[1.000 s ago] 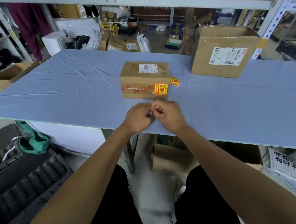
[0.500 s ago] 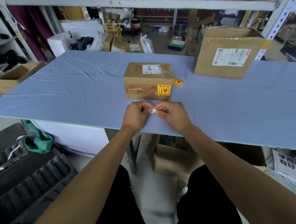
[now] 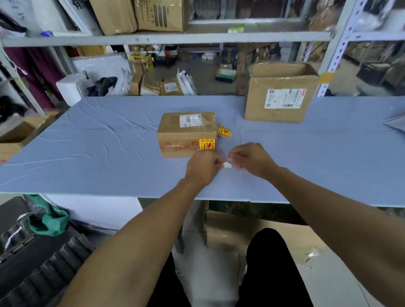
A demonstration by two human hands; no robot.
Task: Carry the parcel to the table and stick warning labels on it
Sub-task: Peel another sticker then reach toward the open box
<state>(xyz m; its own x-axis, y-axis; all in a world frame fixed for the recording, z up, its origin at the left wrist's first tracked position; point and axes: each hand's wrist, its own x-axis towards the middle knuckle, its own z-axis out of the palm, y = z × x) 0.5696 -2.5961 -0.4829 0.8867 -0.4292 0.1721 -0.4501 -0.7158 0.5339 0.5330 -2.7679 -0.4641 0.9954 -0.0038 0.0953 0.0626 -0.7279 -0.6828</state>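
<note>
A small brown cardboard parcel (image 3: 186,133) rests on the blue-covered table (image 3: 89,146), with a white shipping label on top. A yellow and red warning label (image 3: 207,144) is stuck on its front face at the lower right. Another yellow warning label (image 3: 224,131) lies on the table by the parcel's right side. Just in front of the parcel, my left hand (image 3: 202,167) and my right hand (image 3: 251,158) both pinch a small white scrap of paper (image 3: 227,165) between their fingertips, a little above the table.
A bigger cardboard box (image 3: 279,94) with a printed label stands at the back right of the table. A grey bag corner (image 3: 403,124) lies at the right edge. Black foam trays (image 3: 26,266) and a green bag (image 3: 49,219) sit at the lower left; shelving rises behind.
My hands have moved slightly apart and the white scrap between them shows more. The camera has tilted up and nearer the table.
</note>
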